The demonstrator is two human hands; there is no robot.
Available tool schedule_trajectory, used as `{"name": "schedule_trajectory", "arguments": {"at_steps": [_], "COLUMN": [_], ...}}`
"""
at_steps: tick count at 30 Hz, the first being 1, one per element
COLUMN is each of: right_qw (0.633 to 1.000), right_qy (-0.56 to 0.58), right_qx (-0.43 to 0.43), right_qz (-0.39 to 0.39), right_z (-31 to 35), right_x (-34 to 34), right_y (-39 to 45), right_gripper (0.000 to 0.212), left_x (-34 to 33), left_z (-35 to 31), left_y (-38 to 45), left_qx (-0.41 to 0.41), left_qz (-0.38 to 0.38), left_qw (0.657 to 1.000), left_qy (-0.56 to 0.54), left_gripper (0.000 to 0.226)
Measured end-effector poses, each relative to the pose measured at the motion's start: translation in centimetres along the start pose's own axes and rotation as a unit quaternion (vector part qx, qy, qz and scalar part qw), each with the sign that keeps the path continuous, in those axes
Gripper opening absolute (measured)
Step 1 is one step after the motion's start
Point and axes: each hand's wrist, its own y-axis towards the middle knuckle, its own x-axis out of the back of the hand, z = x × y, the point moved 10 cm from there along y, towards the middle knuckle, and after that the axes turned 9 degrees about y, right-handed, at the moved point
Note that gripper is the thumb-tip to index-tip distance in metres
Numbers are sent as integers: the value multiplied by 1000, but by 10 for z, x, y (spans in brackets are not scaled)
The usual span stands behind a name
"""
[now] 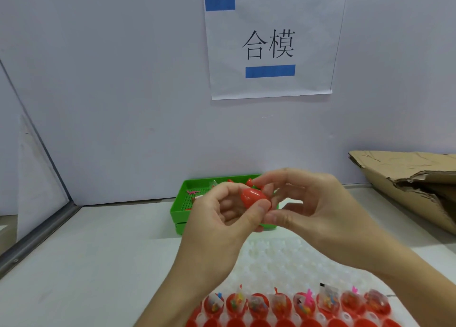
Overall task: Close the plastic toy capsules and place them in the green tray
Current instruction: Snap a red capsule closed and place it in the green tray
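Note:
A red egg-shaped capsule is held up in front of me over the table. My left hand grips it from the left with thumb and fingers. My right hand pinches its right end with thumb and fingertips. Behind the hands lies the green tray, holding red capsules and small toy bits, partly hidden by my hands. Near the bottom edge stands a row of several open red capsule halves with bagged toys in them, set in a white moulded holder.
A torn cardboard box lies at the right against the white wall. A paper sign hangs on the wall. A metal-framed partition closes the left side. White tabletop lies left of the holder.

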Motion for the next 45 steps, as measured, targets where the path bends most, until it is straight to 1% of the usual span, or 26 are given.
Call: {"name": "schedule_trajectory", "arguments": {"at_steps": [2, 4, 6, 8, 10, 11, 15, 17, 21, 24, 29, 31, 33, 35, 37, 38, 39, 40, 42, 43, 45], "right_qw": [1000, 996, 985, 979, 982, 983, 967, 962, 958, 957, 957, 956, 953, 949, 947, 952, 963, 977, 996, 999, 999], "right_qy": [5, 53, 120, 148, 138, 142, 222, 238, 252, 260, 259, 263, 268, 278, 282, 266, 232, 179, 43, -6, -50], "right_qx": [-17, -66, -116, -127, -115, -113, -128, -134, -134, -132, -127, -128, -134, -143, -150, -147, -137, -119, -65, -37, -2], "right_qz": [-6, 3, 41, 68, 53, 38, 15, 10, -2, 9, 16, 22, 31, 44, 39, 27, 10, -9, -38, -39, -13], "right_z": [-5, -14, -22, -23, -24, -25, -30, -31, -32, -30, -28, -28, -29, -28, -28, -27, -26, -24, -13, -5, 3], "right_x": [2, 1, -9, -21, -25, -24, -22, -23, -23, -24, -24, -25, -25, -26, -23, -19, -13, -6, 5, 5, -1], "right_y": [0, 0, -3, -4, -3, -3, -3, -3, -3, -3, -3, -3, -3, -3, -2, -1, -1, 0, 0, -1, -2], "right_gripper": [38, 31, 37, 34, 27, 26, 29, 30, 33, 30, 33, 35, 38, 40, 46, 49, 50, 48, 41, 42, 48], "left_x": [7, 17, 18, 8, -2, -4, -5, -5, -5, -6, -9, -9, -7, 1, 14, 18, 18, 15, 8, 4, -6], "left_z": [-3, -12, -27, -38, -42, -43, -46, -47, -45, -45, -48, -48, -48, -45, -37, -27, -15, -3, 17, 22, 27], "left_y": [-1, -5, -11, -16, -22, -24, -26, -27, -28, -27, -32, -33, -29, -21, -12, -8, -4, -1, 1, 1, -1], "left_qx": [-25, -76, -155, -228, -280, -295, -329, -342, -344, -346, -365, -367, -348, -296, -197, -131, -64, -5, 89, 120, 152], "left_qz": [-41, -98, -136, -136, -134, -137, -130, -123, -112, -108, -113, -114, -107, -108, -115, -107, -91, -71, -41, -26, 12], "left_qw": [998, 984, 946, 898, 859, 847, 835, 832, 835, 831, 809, 806, 824, 867, 930, 963, 987, 997, 991, 983, 973], "left_qy": [48, 131, 248, 350, 407, 419, 420, 421, 414, 421, 446, 451, 434, 385, 287, 208, 120, 39, -93, -136, -171], "left_gripper": [26, 20, 22, 25, 26, 26, 32, 33, 32, 32, 34, 34, 32, 27, 22, 21, 25, 31, 41, 41, 39]}}
